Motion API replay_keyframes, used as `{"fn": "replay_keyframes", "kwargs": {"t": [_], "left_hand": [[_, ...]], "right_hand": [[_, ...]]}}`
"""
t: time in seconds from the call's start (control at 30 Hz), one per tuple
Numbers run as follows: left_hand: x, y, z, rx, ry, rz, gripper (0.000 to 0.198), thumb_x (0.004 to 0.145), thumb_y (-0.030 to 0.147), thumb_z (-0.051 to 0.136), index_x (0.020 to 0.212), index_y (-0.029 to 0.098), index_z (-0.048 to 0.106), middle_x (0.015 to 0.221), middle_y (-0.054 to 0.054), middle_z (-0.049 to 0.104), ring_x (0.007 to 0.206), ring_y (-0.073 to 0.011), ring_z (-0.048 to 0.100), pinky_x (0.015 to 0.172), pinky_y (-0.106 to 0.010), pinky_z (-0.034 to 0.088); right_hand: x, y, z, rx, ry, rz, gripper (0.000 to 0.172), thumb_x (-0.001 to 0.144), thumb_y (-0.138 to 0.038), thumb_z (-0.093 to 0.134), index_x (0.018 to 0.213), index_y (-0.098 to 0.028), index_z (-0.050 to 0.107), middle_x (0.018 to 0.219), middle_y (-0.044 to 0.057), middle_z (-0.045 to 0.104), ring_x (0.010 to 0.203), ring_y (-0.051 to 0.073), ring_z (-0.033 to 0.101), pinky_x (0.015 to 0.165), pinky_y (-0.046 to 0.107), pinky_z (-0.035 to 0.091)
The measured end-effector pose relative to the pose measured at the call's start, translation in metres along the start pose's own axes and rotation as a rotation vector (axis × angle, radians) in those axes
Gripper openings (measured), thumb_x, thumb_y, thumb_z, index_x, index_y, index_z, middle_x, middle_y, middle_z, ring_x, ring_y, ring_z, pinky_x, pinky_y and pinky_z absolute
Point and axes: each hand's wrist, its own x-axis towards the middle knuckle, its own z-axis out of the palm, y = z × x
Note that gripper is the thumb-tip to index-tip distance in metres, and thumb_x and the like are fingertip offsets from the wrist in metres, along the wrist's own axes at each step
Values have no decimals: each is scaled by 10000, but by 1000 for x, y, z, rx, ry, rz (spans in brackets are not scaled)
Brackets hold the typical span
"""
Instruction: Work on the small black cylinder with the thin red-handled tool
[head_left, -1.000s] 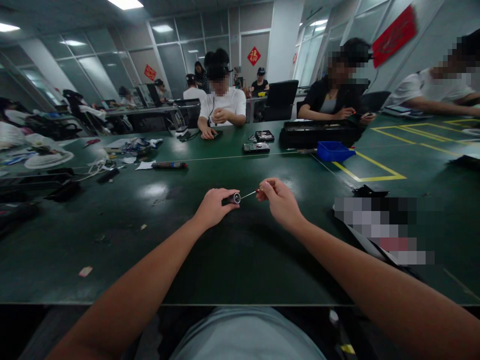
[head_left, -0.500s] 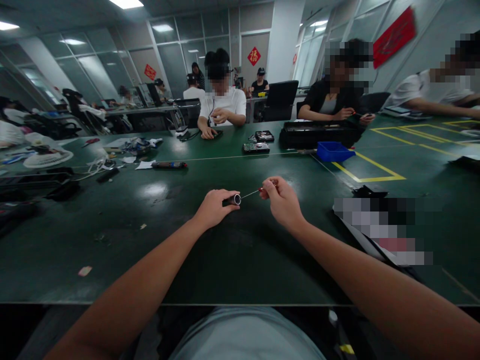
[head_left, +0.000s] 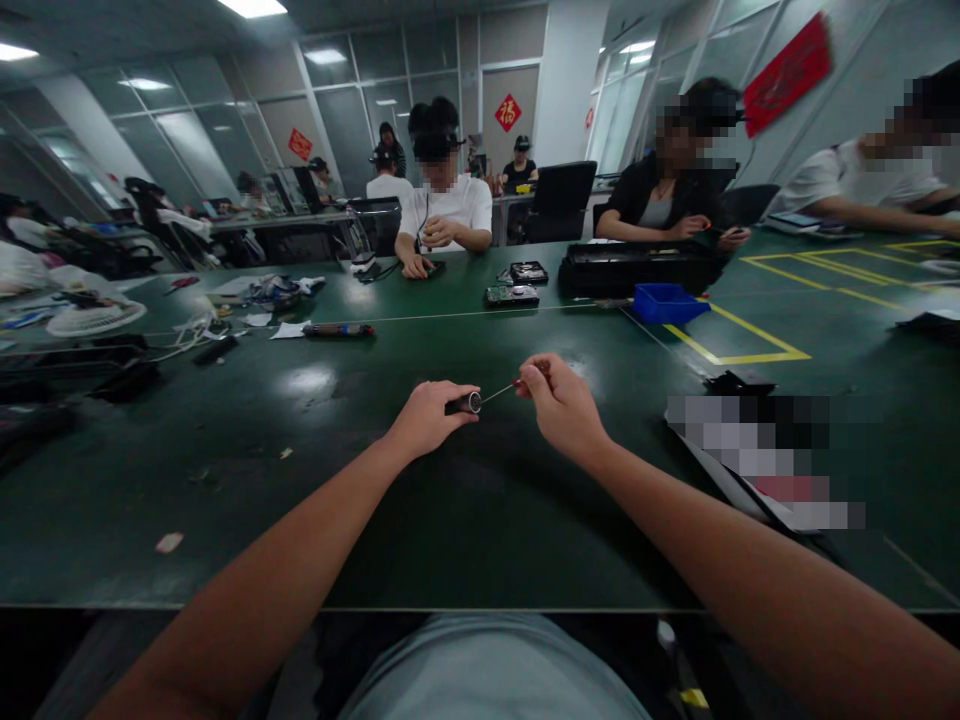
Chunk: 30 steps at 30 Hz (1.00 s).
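Note:
My left hand [head_left: 430, 418] is wrapped round a short dark cylinder [head_left: 466, 403] with a bright metal rim, its round end turned to the right. What kind of part it is I cannot make out. Between the fingers and thumb of my right hand [head_left: 559, 400] is a screwdriver [head_left: 501, 391] with a red handle, mostly hidden by the fingers. Its thin metal shaft slants down to the left, and the tip reaches the cylinder's rimmed end. Whether the tip sits inside or only touches the rim is too small to tell.
On the green table [head_left: 420, 540] lie opened hard drives [head_left: 512, 296], a blue bin [head_left: 670, 302], a long black casing [head_left: 641, 268] and a dark tool [head_left: 339, 330]. Cables and loose parts crowd the left. A blurred-out packet [head_left: 750, 460] rests at right. Co-workers sit opposite.
The cylinder's end has tilted slightly, and my right hand with the screwdriver has shifted a little. Both hands keep their holds.

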Motion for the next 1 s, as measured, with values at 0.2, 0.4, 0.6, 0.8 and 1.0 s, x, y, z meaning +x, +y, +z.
{"fn": "replay_keyframes", "kwargs": {"t": [0.2, 0.4, 0.6, 0.8, 1.0], "left_hand": [[0, 1, -1, 8, -18, -7, 407, 833, 309, 723, 1231, 250, 662, 1061, -44, 698, 988, -219, 622, 957, -403, 431], [0, -1, 0, 12, -45, -14, 412, 839, 313, 713, 1243, 257, 660, 1080, -47, 695, 1006, -224, 617, 962, -406, 433], [0, -1, 0, 3, -42, -30, 404, 829, 293, 723, 1228, 251, 668, 1082, -44, 689, 997, -217, 622, 963, -397, 444], [-1, 2, -2, -80, 67, -85, 350, 828, 270, 719, 1169, 203, 676, 1187, -69, 656, 1100, -226, 597, 994, -383, 460], [-1, 6, -1, -253, 138, -194, 466, 871, 282, 647, 1325, 220, 565, 1250, -81, 631, 1122, -235, 594, 1023, -416, 451]], "right_hand": [[0, -4, -3, 32, -4, -19, 216, 988, -405, 431, 950, -232, 555, 815, 32, 681, 789, 200, 665, 728, 349, 478], [0, -3, -1, -33, 1, -5, 220, 989, -401, 422, 937, -233, 554, 799, 39, 686, 778, 213, 664, 720, 364, 465], [2, -5, -3, -96, -6, 10, 210, 979, -383, 427, 922, -228, 556, 768, 43, 674, 751, 219, 652, 686, 357, 445], [1, -6, -3, -112, -6, 31, 215, 977, -390, 430, 925, -228, 563, 771, 44, 676, 741, 218, 645, 673, 350, 437], [2, -9, -4, -198, -7, 13, 276, 960, -458, 476, 866, -229, 597, 704, 27, 648, 615, 186, 578, 585, 321, 383]]}}
